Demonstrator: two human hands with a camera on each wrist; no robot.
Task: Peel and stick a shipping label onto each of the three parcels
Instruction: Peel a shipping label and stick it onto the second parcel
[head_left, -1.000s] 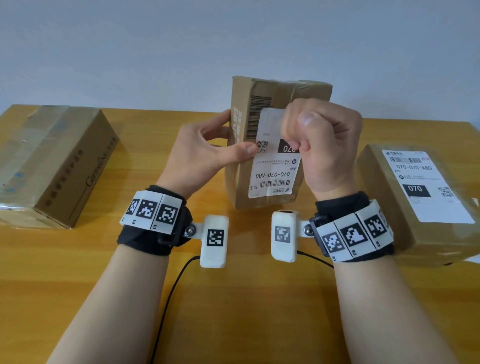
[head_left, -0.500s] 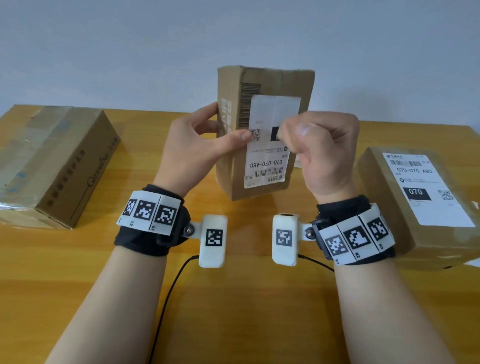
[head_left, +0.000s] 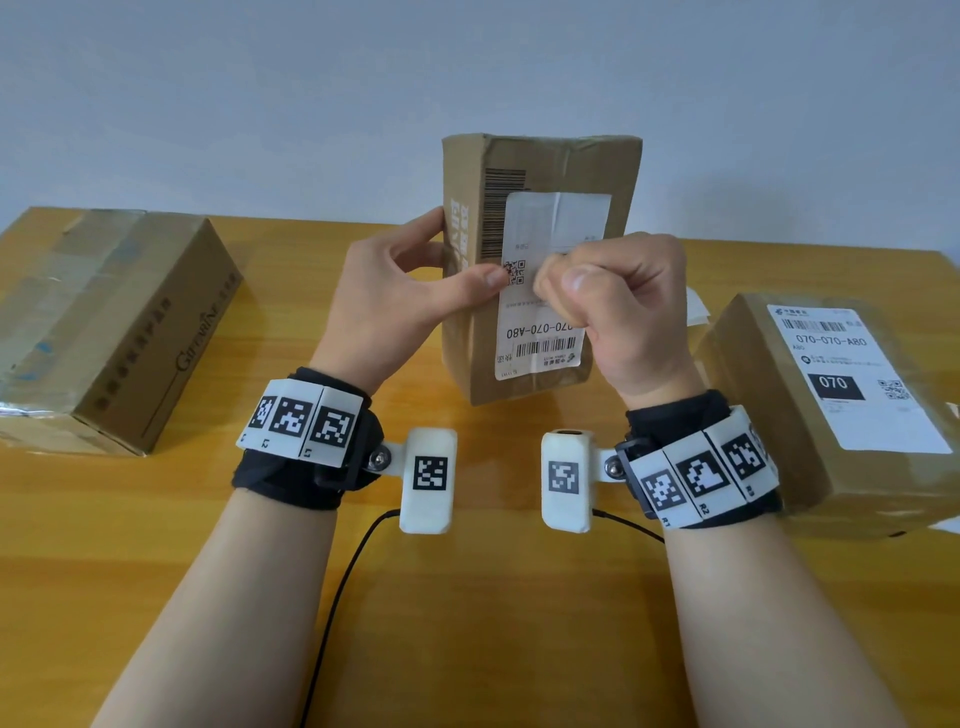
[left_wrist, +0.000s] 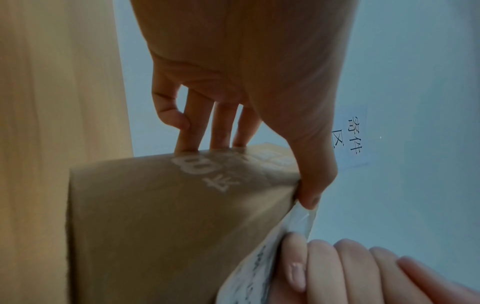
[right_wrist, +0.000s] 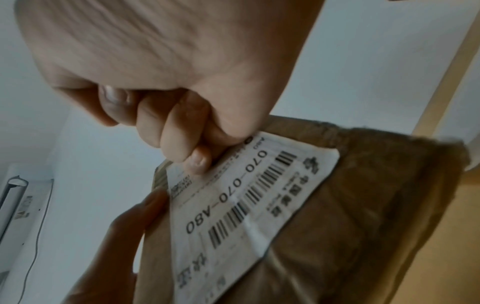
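— Where's the label?

— My left grip (head_left: 415, 291) clasps the upright middle parcel (head_left: 540, 270) above the desk (head_left: 467, 597); the shipping label (head_left: 545, 332) lies on its front, my clenched right grip (head_left: 613, 301) rubbing it with the knuckles.

— Risk?

— The left edge looks lifted; uneven pressure could crease it.

Brown matt cardboard on the middle parcel (head_left: 540, 270), its tape seams faintly shiny. The shipping label (head_left: 550, 291) is smooth white paper, slightly creased. Glossy clear tape wraps the left parcel (head_left: 104, 327). The table (head_left: 467, 597) is smooth orange-toned wood with a soft sheen.
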